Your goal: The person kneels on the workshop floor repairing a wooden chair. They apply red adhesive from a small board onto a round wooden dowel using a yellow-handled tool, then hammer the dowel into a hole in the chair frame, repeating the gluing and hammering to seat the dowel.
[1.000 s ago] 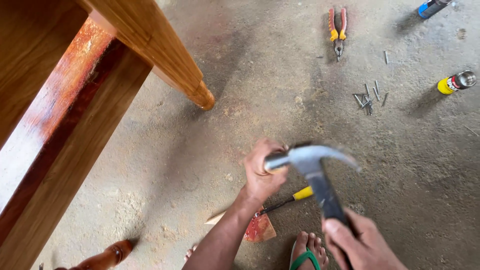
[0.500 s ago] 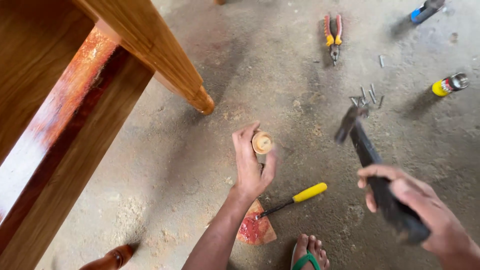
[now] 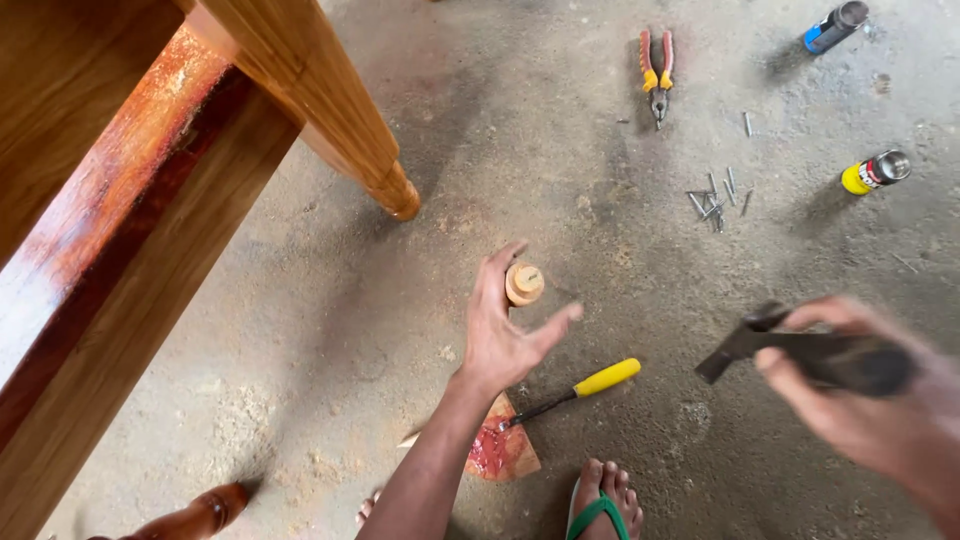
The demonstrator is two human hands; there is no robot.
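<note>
Wooden knob (image 3: 524, 283) stands at left hand (image 3: 503, 330) fingers (image 3: 497, 272); right hand (image 3: 860, 395) grips hammer (image 3: 800, 352).

left hand (image 3: 505, 335): fingers spread, palm down | right hand (image 3: 870, 400): fist closed

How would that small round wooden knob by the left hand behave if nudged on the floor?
The wooden knob looks turned and round, so on its side it would likely roll, probably in a curve given its stepped profile. It seems small and solid, so likely light but stiff. The concrete floor looks rough and dusty, which should slow it. The left hand is open beside it; contact is unclear.
</note>
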